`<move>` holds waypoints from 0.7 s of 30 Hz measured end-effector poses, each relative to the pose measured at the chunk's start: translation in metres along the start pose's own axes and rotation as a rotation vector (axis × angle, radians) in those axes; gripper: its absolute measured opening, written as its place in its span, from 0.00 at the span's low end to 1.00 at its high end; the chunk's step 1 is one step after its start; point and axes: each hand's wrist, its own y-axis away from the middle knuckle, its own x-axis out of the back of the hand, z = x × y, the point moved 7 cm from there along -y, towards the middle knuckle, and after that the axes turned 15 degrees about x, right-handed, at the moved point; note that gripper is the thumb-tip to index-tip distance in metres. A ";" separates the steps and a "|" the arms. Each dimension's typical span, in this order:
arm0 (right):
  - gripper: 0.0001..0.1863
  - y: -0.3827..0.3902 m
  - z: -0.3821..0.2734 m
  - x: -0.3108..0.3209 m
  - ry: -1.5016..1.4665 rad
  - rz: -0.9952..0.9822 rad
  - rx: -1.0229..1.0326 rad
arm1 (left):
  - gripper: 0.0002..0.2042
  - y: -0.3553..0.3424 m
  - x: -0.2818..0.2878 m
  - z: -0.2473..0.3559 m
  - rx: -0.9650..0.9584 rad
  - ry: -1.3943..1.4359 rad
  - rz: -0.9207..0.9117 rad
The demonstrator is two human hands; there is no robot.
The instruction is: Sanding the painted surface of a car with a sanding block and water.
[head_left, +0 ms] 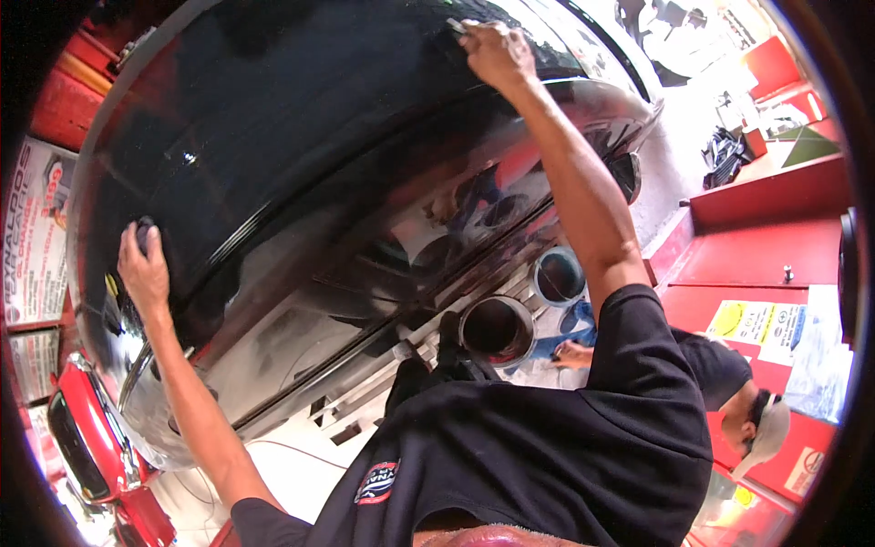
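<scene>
in the head view, a glossy black car (301, 118) fills the upper left and middle of the frame; its curved edge bends along the left, and its lower side edge slants from the lower left toward the right of centre. a wide stretch of dark panel lies open between the two hands. below that edge, near the centre, stand two buckets (510, 314); another person (715, 369) is at the right, well apart from the panel.

the left hand (144, 273), at the left, has a narrow grip around a dark pad (144, 233), thumb and fingers on either side, at the car's surface. the right hand (499, 56), at the top, pinches a small greyish piece (457, 28) at its fingertips.

the left arm slants up and leftward; the right reaches far up, nearly straight, wrist bent leftward.
</scene>
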 end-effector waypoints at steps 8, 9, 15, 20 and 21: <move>0.18 0.006 -0.102 0.028 -0.227 0.042 0.341 | 0.26 -0.030 -0.038 0.228 -0.220 0.156 -0.038; 0.18 -0.011 -0.085 0.014 -0.208 0.014 0.281 | 0.27 -0.035 -0.045 0.237 -0.209 0.156 -0.046; 0.19 -0.067 -0.043 -0.026 -0.156 -0.008 0.171 | 0.28 -0.046 -0.059 0.249 -0.167 0.156 -0.074; 0.13 -0.067 -0.049 -0.015 -0.087 -0.047 0.261 | 0.25 -0.053 -0.055 0.266 -0.267 0.222 -0.008; 0.12 -0.058 -0.089 0.000 -0.222 -0.069 0.256 | 0.25 -0.049 -0.055 0.256 -0.235 0.204 -0.039</move>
